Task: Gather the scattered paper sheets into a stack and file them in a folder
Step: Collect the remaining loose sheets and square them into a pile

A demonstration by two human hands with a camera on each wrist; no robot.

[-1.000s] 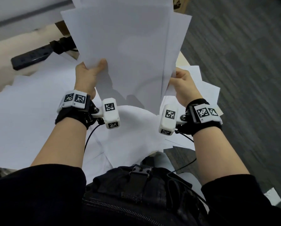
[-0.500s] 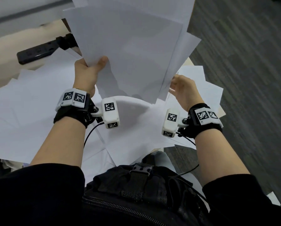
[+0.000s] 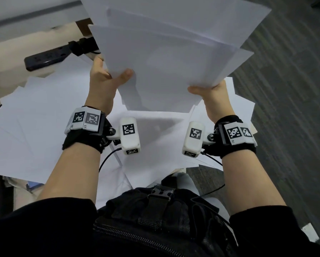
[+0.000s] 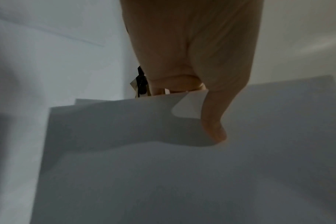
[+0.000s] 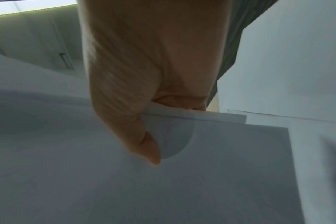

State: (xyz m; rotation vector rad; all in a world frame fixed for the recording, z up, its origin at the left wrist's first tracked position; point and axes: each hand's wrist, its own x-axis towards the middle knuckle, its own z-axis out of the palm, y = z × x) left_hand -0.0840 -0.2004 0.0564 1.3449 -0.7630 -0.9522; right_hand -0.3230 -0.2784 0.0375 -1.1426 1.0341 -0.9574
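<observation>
Head view, two hands, left hand [image 3: 107, 78], right hand [image 3: 214, 97], gripping one paper stack [image 3: 170, 58]

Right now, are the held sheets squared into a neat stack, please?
No, the held sheets are fanned, corners sticking out at different angles between the left hand and right hand.

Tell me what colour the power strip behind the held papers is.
Black power strip, clearest in the head view.

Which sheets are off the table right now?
Only the uneven bundle of sheets, gripped by the left hand and right hand; the other loose sheets lie flat below.
</observation>
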